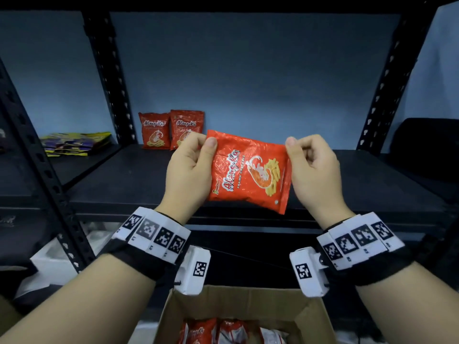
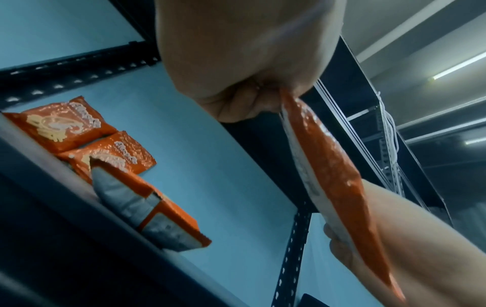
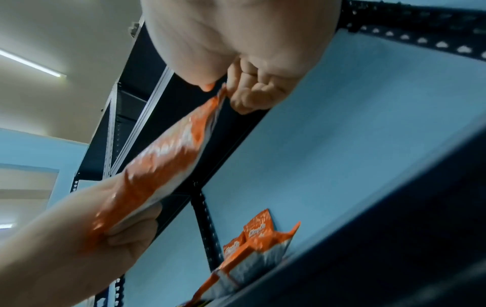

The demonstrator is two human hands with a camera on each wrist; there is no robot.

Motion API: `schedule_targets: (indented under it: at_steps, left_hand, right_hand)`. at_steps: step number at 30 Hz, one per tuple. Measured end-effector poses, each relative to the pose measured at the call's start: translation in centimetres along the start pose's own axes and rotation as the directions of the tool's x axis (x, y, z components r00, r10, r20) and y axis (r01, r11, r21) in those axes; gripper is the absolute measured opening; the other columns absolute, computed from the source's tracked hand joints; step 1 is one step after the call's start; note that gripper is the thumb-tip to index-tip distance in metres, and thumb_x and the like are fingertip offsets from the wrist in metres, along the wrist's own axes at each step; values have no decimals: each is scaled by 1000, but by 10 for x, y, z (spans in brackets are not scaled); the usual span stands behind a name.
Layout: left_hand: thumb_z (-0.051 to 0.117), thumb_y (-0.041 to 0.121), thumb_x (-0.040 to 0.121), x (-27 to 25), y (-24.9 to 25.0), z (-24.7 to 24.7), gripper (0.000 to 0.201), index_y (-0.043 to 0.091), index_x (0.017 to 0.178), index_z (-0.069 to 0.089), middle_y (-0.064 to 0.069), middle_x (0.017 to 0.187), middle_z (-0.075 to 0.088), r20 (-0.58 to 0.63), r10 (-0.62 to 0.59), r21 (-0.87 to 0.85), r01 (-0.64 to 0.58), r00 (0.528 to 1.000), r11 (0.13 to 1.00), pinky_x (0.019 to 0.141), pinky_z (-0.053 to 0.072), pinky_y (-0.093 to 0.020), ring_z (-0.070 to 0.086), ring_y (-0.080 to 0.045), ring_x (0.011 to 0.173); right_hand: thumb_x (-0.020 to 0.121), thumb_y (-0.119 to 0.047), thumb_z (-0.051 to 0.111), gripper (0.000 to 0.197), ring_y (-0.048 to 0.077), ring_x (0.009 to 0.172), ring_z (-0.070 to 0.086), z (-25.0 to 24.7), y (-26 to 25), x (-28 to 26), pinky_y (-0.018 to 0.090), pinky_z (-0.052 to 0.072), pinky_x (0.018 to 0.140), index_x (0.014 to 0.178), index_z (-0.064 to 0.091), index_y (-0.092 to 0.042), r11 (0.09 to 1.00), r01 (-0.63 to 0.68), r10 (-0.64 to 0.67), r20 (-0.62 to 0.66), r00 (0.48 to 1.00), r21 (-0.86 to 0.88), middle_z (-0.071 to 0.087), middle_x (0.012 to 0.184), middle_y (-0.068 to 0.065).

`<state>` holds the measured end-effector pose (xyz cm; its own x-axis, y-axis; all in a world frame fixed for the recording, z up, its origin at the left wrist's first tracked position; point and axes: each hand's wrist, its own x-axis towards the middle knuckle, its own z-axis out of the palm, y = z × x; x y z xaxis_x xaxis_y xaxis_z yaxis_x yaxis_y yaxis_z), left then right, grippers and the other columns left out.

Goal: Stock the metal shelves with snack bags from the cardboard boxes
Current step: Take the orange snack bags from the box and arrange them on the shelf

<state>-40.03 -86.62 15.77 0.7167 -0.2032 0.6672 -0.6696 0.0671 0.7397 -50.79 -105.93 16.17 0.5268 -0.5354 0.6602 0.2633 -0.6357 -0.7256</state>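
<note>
A red prawn-cracker snack bag (image 1: 248,172) hangs in the air over the front of the black metal shelf (image 1: 124,180). My left hand (image 1: 196,160) grips its left edge, thumb on the front. My right hand (image 1: 310,165) pinches its top right corner. In the left wrist view the bag (image 2: 328,166) shows edge-on below my left hand (image 2: 244,99). The right wrist view has the bag (image 3: 168,162) under my right hand (image 3: 249,91). Two matching bags (image 1: 171,130) stand upright against the back wall. A cardboard box (image 1: 248,301) below holds more red bags (image 1: 206,331).
In the wrist views, another bag (image 2: 147,207) with a silver back sits in front of the standing pair. A pile of yellow and purple bags (image 1: 74,144) lies on the shelf unit to the left. Black perforated uprights (image 1: 109,78) frame the bay. A dark object (image 1: 427,142) sits at right.
</note>
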Motion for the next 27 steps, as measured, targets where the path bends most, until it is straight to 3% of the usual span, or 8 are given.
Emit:
schedule_targets:
  at_steps: [3,6,10,14,17,21,24,27]
  left_hand:
    - [62,33,100,2,3,-3,22,20,83,62,3,66,59,176,12,26,-17,984,1000,62,44,-30,52,-6,63]
    - [69,35,94,2,4,-5,21,17,83,66,-15,72,67,317,10,49,-27,948,998,59,47,-33,56,-13,61]
    - [75,28,93,7,6,-8,17,16,82,68,-10,59,57,309,29,61,-50,951,997,54,42,-24,49,-10,54]
    - [74,28,94,20,-13,-20,15,19,85,67,-9,62,61,206,-44,79,28,978,996,56,47,-26,55,-11,53]
    - [77,39,90,25,-41,-29,18,26,92,64,5,74,65,67,-164,309,136,984,941,65,46,-25,60,-1,62]
    - [74,66,79,23,-73,-32,64,20,121,58,-1,116,62,56,-392,587,287,918,757,90,51,-34,63,-16,104]
    - [49,97,63,24,-85,-24,113,15,142,49,-10,141,52,70,-522,707,327,850,627,108,45,-50,54,-30,128]
    - [34,97,75,24,-83,-12,115,10,150,41,-17,152,45,57,-585,810,305,809,501,119,26,-58,41,-37,141]
  right_hand:
    - [82,-58,76,45,3,92,64,-6,-7,1,23,50,81,114,61,-30,997,54,-38,258,965,-53,66,102,-12]
    - [70,-53,89,57,2,97,69,-8,-12,-2,31,57,88,117,64,-34,990,79,14,628,778,-120,72,107,-15]
    - [76,-32,92,46,13,99,75,-4,-4,-8,47,60,92,115,69,-23,997,-46,79,755,651,-64,77,109,-6]
    - [78,-22,90,41,15,97,76,-7,4,-8,47,60,92,113,70,-16,993,-114,93,709,699,-18,78,107,-4]
    - [79,-19,89,36,15,93,77,-11,13,-3,45,61,91,111,72,-16,984,-177,134,632,764,4,79,102,-3]
    - [80,-21,88,33,17,89,78,-14,30,5,47,61,90,108,73,-17,969,-245,192,497,846,41,80,98,-2]
    - [82,-23,87,30,16,89,78,-15,40,7,47,61,90,108,73,-19,959,-279,228,435,871,55,80,98,-3]
    - [83,-24,86,29,17,90,78,-15,45,6,48,61,90,108,74,-20,954,-295,241,429,871,62,80,98,-3]
